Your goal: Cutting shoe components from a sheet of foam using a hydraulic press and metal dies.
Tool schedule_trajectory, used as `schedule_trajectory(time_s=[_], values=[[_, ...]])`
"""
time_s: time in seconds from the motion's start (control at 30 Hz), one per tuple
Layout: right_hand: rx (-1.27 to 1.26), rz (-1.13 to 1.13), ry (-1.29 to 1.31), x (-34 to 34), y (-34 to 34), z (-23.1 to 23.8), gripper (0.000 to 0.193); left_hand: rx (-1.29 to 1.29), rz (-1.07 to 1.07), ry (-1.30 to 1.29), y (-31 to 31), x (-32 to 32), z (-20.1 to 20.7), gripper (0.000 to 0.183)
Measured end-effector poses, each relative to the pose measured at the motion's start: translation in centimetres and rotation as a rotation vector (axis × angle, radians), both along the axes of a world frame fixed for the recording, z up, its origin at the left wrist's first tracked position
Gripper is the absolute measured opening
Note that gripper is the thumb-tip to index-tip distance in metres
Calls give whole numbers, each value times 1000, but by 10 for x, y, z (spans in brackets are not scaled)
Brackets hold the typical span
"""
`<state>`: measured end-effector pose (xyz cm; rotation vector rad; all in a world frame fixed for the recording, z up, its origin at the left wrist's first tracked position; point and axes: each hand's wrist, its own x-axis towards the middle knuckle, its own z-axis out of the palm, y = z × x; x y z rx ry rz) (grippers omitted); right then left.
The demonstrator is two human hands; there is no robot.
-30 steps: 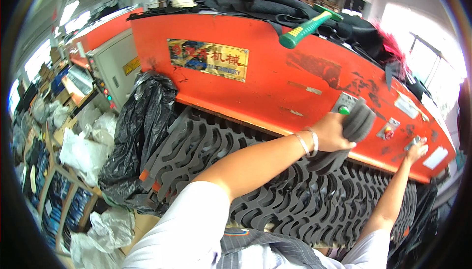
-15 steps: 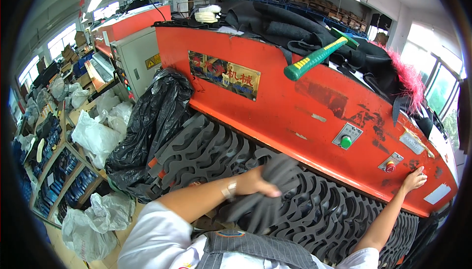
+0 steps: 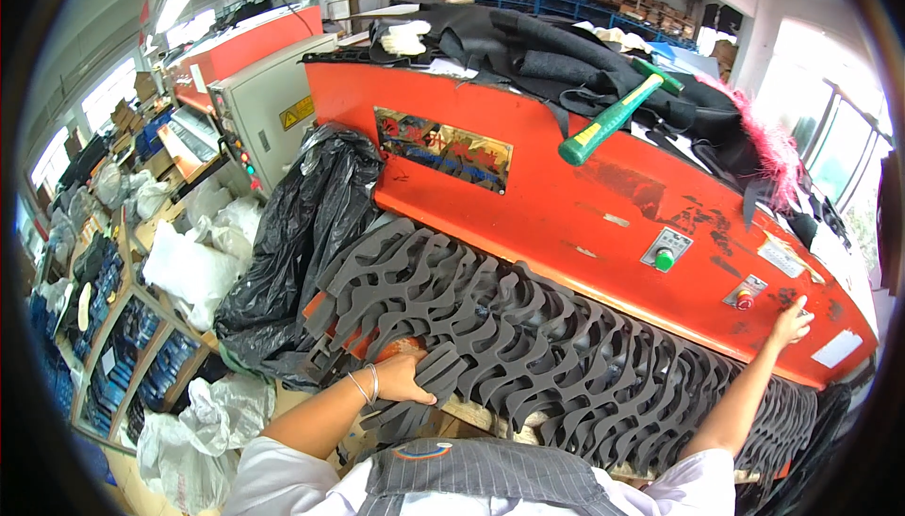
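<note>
Dark grey curved strips (image 3: 451, 365), which look like foam, are bunched in my left hand (image 3: 403, 381). This hand is closed on them at the near left edge of the machine's bed. Beside it spreads a perforated grey sheet (image 3: 509, 313) with wavy cut-outs, sagging over the near edge. On the far right, my right hand (image 3: 790, 323) is against the orange-red machine front (image 3: 584, 205), fingers apart and holding nothing. A red button (image 3: 745, 300) is just left of that hand, and a green button (image 3: 665, 259) farther left.
A green hammer (image 3: 613, 122) lies on top of the machine among black material (image 3: 566, 64), with its handle sticking out. Black plastic bags (image 3: 302, 224) hang at the machine's left end. White bags (image 3: 198, 271) and wooden shelving (image 3: 141, 356) with blue items stand farther left.
My left hand has come down and leftward from over the middle of the sheet, still gripping strips. My right hand keeps its place by the red button. The whole view has shifted slightly.
</note>
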<state>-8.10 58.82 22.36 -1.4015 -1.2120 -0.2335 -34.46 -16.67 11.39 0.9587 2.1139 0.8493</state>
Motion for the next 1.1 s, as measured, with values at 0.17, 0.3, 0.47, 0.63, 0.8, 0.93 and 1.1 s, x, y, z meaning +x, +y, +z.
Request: schedule_trajectory(time_s=[0.17, 0.3, 0.47, 0.63, 0.8, 0.93, 1.1], values=[[227, 998, 368, -95, -219, 34, 34, 100, 32, -209, -9, 11, -17, 77], [-502, 1852, 719, -173, -359, 42, 43, 227, 92, -341, -8, 20, -11, 74], [-862, 2169, 1012, -264, -446, 102, 86, 457, 226, -383, -8, 37, -60, 59], [-914, 2093, 1520, -328, -436, 170, 20, 443, 274, -335, 4, 42, -76, 55], [-750, 2414, 1061, -297, -489, 133, 22, 474, 380, -270, -13, 44, -91, 58], [-453, 2268, 848, -250, -566, 115, 32, 488, 314, -262, -18, 53, -82, 61], [38, 1987, 355, -259, -584, 57, 29, 369, 320, -162, -37, 67, -86, 67]])
